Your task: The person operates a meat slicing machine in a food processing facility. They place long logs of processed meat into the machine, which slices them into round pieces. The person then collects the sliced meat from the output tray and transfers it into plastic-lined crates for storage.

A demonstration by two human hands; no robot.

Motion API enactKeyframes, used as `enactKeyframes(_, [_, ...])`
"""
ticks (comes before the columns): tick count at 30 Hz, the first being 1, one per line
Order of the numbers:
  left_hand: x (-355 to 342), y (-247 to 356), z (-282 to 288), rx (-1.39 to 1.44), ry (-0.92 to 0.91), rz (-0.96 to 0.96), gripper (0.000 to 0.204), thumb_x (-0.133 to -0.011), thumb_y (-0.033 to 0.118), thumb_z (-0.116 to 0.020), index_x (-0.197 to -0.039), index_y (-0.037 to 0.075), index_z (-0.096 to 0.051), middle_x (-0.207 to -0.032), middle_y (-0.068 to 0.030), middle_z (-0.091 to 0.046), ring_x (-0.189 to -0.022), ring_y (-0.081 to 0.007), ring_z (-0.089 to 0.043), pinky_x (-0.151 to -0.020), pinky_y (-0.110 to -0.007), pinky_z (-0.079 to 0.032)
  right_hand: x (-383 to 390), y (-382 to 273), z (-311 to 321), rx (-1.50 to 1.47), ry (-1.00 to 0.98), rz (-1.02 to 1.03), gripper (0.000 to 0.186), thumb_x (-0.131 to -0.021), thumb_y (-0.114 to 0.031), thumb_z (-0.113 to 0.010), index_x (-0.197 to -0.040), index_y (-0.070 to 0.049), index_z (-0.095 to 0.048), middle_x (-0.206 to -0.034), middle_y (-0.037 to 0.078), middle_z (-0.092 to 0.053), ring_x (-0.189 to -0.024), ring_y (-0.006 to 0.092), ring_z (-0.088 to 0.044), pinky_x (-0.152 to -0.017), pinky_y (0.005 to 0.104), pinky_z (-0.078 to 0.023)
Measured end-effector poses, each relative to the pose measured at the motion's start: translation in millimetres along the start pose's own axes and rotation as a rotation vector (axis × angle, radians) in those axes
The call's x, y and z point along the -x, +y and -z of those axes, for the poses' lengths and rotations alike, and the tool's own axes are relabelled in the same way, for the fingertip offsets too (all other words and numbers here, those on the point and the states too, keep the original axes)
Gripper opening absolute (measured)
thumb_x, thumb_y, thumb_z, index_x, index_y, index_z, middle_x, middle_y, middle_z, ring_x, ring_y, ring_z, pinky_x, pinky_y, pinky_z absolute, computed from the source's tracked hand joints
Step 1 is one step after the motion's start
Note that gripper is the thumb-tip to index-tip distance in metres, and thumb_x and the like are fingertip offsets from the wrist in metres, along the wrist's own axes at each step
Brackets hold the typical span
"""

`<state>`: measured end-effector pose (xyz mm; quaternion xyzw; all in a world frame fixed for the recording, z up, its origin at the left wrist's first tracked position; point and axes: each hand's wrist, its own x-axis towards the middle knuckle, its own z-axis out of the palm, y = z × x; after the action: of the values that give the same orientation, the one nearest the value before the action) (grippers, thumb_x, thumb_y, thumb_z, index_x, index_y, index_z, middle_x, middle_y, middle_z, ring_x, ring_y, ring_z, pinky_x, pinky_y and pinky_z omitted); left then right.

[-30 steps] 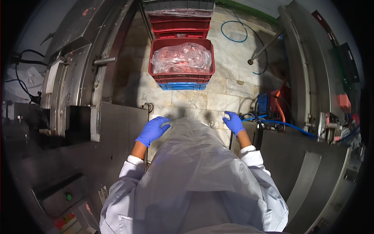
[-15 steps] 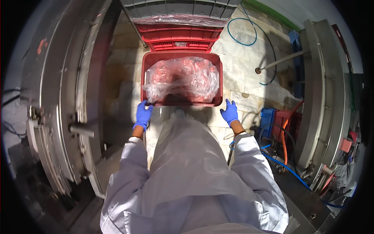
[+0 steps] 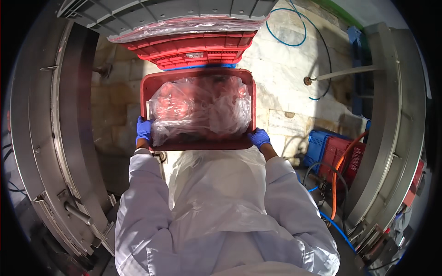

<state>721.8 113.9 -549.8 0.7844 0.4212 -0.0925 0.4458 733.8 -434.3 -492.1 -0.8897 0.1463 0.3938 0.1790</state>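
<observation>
A red plastic crate (image 3: 198, 145) is in front of me, lined with a clear plastic bag (image 3: 198, 103) that holds reddish pieces I cannot identify. My left hand (image 3: 144, 129), in a blue glove, is closed on the crate's near left side. Gripping the near right corner is my right hand (image 3: 260, 137), gloved in blue too. The fingers on the crate's outer walls are partly hidden. The near wall of the crate is close to my clear apron (image 3: 216, 179).
Beyond the crate stands a stack of red crates (image 3: 193, 48) topped by a grey crate (image 3: 170, 16). Steel machines (image 3: 76, 92) flank me left and right. Blue and orange hoses (image 3: 341, 165) and a blue crate (image 3: 316, 146) lie at the right.
Both hands have gone from beside the crate to gripping its sides. The crate is now nearer to me and larger in view, apart from the stack. My view has shifted a little.
</observation>
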Motion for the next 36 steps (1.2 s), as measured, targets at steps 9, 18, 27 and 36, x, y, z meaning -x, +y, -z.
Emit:
enactKeyframes(9, [43,19,-30,0.211,0.137,0.114,0.022,-0.066,0.008,-0.062,-0.086,0.006,-0.054,-0.076,-0.0059,-0.055,-0.067,-0.0183,-0.048,-0.06,-0.035,-0.043,-16,32,18,-0.033,0.073,0.128,0.03,-0.075,-0.031,-0.058,-0.091,-0.008,-0.069,-0.095,0.019,-0.068,-0.09,0.0383,-0.065,-0.08,0.044,-0.051])
enactKeyframes(18, [151,61,-116,0.284,0.151,0.044,0.028,-0.065,0.007,-0.062,-0.092,0.004,-0.052,-0.08,-0.0053,-0.053,-0.071,-0.0186,-0.046,-0.066,-0.034,-0.042,-43,130,67,-0.074,0.173,0.104,0.031,-0.076,-0.032,-0.061,-0.084,-0.003,-0.069,-0.082,0.023,-0.067,-0.08,0.0401,-0.065,-0.076,0.0457,-0.052])
enactKeyframes(27, [177,128,-232,0.108,-0.051,-0.032,0.044,-0.065,0.012,-0.066,-0.105,-0.003,-0.056,-0.095,-0.0171,-0.064,-0.082,-0.0266,-0.059,-0.074,-0.038,-0.048,-49,263,114,-0.114,0.251,-0.013,0.033,-0.08,-0.032,-0.06,-0.093,-0.003,-0.068,-0.087,0.023,-0.068,-0.081,0.0385,-0.067,-0.075,0.0457,-0.053])
enactKeyframes(36, [154,290,-361,-0.464,-0.155,-0.458,0.057,-0.071,0.031,-0.068,-0.119,0.002,-0.056,-0.109,-0.0252,-0.062,-0.102,-0.0415,-0.06,-0.09,-0.046,-0.047,-14,344,84,-0.434,0.288,-0.328,0.032,-0.082,-0.03,-0.065,-0.094,0.0,-0.068,-0.081,0.018,-0.07,-0.081,0.0311,-0.069,-0.074,0.0421,-0.053])
